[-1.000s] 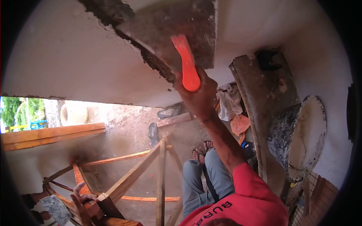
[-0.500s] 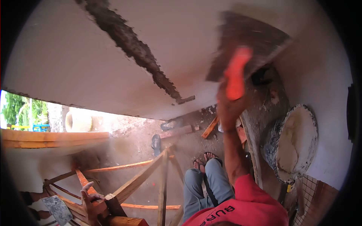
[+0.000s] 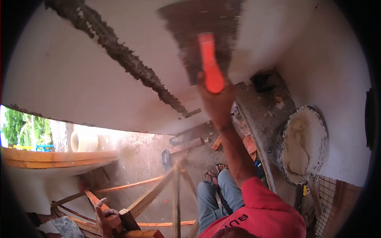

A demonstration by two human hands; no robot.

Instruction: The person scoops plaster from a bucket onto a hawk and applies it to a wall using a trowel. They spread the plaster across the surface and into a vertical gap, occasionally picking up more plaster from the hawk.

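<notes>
My right hand (image 3: 216,101) is raised overhead and closed around the orange handle (image 3: 209,63) of a plastering trowel. Its dark, blurred blade (image 3: 202,23) lies flat against the white ceiling (image 3: 79,87). A rough grey strip of mortar (image 3: 127,63) runs diagonally across the ceiling, left of the blade. At the bottom left, my left hand (image 3: 105,216) grips a beam of the wooden scaffold frame (image 3: 151,194). My legs in grey trousers (image 3: 214,194) hang down, with sandalled feet below.
A round pan of pale plaster (image 3: 303,144) sits at the right by the white wall. A grey flat tool (image 3: 65,228) and part of another arm show at the bottom-left edge. Planks (image 3: 59,156), a boot and debris lie below on the dirt ground.
The trowel swung from the left out to the right along the ceiling, then back toward the middle. My left hand stayed on the wooden frame.
</notes>
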